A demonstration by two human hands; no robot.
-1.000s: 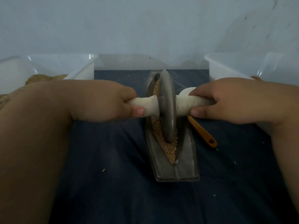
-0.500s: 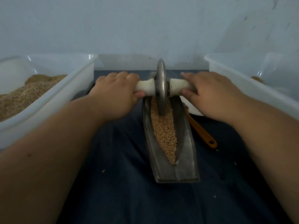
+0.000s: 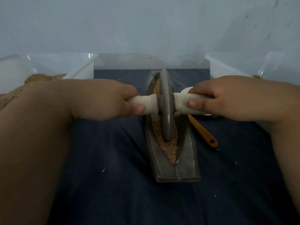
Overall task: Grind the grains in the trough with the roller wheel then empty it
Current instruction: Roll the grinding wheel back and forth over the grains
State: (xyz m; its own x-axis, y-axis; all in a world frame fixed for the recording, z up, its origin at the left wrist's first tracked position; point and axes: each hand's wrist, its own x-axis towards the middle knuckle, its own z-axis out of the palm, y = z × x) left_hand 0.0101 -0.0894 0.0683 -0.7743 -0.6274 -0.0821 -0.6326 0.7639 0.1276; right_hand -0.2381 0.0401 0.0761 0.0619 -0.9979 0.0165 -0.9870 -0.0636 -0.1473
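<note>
Holding the white handles (image 3: 146, 103) tight in both grips: left hand (image 3: 103, 101) at 9 o'clock of the roller wheel (image 3: 166, 104), right hand (image 3: 227, 98) at 3. Standing upright in the grains (image 3: 170, 148), a bit toward 6 o'clock in the trough (image 3: 186, 153). Press evenly, roll straight between 12 and 6, spill none.

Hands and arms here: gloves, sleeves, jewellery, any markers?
Nothing worn. Left hand and right hand are bare: no gloves, rings or markers. Left forearm and right forearm show no sleeves, watch or bands. Thumbnails are short and plain.
</note>
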